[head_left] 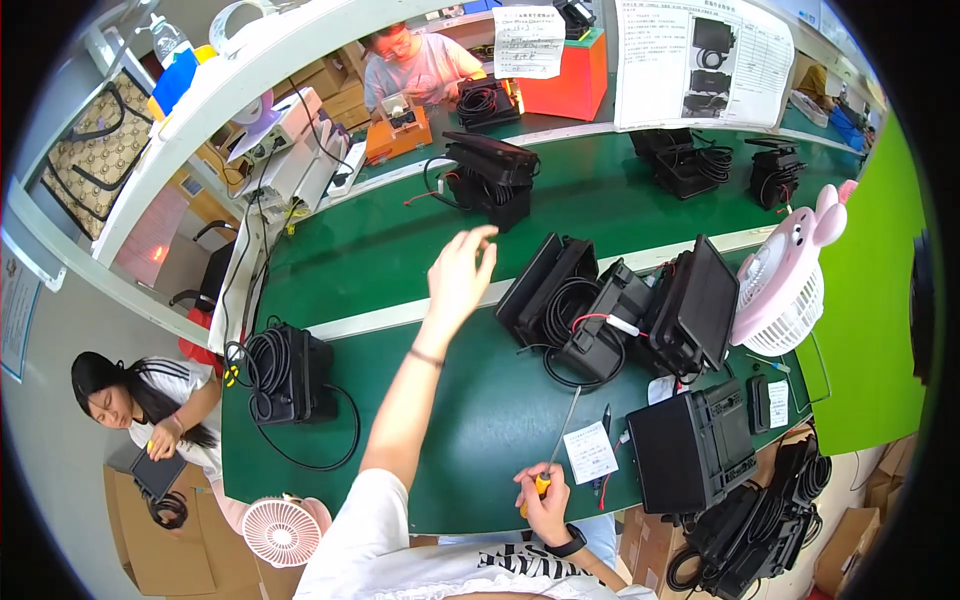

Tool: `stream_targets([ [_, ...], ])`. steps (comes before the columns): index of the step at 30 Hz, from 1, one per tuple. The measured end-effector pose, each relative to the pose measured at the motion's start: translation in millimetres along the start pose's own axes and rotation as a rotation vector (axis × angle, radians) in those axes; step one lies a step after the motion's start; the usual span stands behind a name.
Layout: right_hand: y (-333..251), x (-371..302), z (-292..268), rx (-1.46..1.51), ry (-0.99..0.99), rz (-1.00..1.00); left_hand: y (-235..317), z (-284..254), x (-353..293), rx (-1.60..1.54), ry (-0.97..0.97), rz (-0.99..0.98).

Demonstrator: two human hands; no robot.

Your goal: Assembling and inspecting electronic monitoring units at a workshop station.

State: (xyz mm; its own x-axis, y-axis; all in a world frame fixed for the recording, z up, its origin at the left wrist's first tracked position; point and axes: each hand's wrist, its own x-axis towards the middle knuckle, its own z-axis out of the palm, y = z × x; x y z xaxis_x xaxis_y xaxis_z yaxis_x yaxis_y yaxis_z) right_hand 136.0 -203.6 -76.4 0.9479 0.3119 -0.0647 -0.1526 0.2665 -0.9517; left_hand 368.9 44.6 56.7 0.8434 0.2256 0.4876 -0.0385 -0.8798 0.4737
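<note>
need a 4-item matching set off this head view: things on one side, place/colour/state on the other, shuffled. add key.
Things
1. left hand
2. screwdriver
3. eared fan
4. note

Place, colour or state
a. pink and white
b. raised, holding nothing
c. lying on the green bench
d. gripped in the right hand

Pairs: 1-b, 2-d, 3-a, 4-c

Screwdriver shaft (565, 425) metal, hdl (542, 484) plastic; blk boxes (672, 460) matt plastic; benchtop (455, 450) smooth, semi-gloss.
</note>
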Motion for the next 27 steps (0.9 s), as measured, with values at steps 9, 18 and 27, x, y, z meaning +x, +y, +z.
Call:
stream_targets([
  [9,-5,-2,-3,-0.108,-0.036,0.032,-66,113,62,0.392,0.002,-0.054],
  [18,-4,-2,-2,-0.129,-0.035,0.028,-98,60,23,0.053,0.144,-0.092],
  [27,1,3,-1,-0.032,0.012,0.002,-55,-41,-112,0.110,0.223,-0.022],
])
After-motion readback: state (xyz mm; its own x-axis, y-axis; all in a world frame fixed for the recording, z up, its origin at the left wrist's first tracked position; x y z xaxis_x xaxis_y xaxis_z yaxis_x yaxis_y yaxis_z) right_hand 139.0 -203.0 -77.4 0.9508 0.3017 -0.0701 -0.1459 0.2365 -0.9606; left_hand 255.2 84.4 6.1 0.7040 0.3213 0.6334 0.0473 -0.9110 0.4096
